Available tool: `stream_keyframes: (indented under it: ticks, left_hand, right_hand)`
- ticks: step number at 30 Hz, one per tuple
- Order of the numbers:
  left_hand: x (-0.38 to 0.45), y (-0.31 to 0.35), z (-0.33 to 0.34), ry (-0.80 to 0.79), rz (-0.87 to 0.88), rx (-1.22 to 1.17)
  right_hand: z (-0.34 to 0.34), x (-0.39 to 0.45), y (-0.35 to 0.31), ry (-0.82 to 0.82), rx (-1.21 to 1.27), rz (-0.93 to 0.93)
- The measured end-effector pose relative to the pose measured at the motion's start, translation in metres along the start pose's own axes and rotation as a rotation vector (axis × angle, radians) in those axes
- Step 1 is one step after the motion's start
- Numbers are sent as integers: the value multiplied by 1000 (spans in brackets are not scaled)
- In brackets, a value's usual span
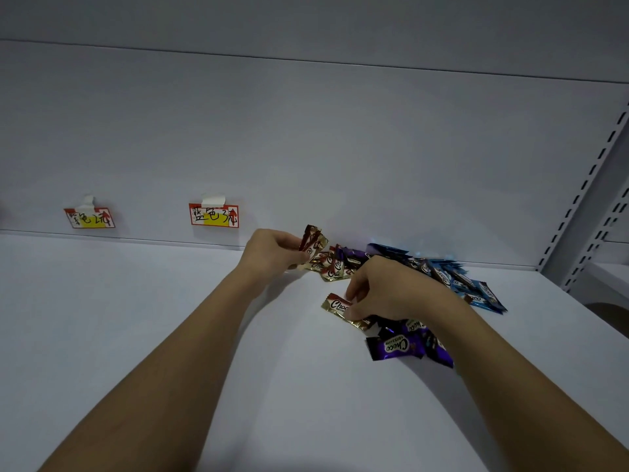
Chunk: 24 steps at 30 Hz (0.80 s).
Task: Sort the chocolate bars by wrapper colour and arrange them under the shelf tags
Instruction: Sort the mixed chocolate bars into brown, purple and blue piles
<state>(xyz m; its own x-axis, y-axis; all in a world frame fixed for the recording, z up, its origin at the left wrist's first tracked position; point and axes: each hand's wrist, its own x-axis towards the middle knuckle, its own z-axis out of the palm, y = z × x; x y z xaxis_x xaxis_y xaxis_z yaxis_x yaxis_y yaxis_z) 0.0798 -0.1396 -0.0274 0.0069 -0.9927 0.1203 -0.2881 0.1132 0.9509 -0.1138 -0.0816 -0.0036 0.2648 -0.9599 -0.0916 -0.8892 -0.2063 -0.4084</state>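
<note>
A mixed pile of chocolate bars lies on the white shelf (170,318) at the back right. My left hand (272,253) holds a couple of red-and-gold bars (313,241) upright above the pile. My right hand (384,291) pinches another red-and-gold bar (335,305) that lies flat on the shelf. More red-and-gold bars (332,267) lie between my hands. Purple bars (398,345) lie under my right wrist. Blue bars (476,291) spread to the right. Two red-and-yellow shelf tags (89,218) (213,215) are taped to the back panel at the left.
A slotted white upright (592,185) stands at the right end of the shelf. Beyond it is the edge of another shelf (609,277). The underside of the shelf above (306,22) runs across the top.
</note>
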Motion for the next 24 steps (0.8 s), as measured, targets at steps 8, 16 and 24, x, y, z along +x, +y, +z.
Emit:
stream_keyframes:
  ticks: [8,16,24]
  left_hand:
    - [2,-2,0,3,24,3]
    - [3,-4,1,-2,21,9]
    - [6,-6,0,-37,45,-96]
  right_hand:
    - [8,-5,-16,19,15,-38]
    - [11,-4,-18,-32,-27,-36]
    - [8,7,-9,217,450,-45]
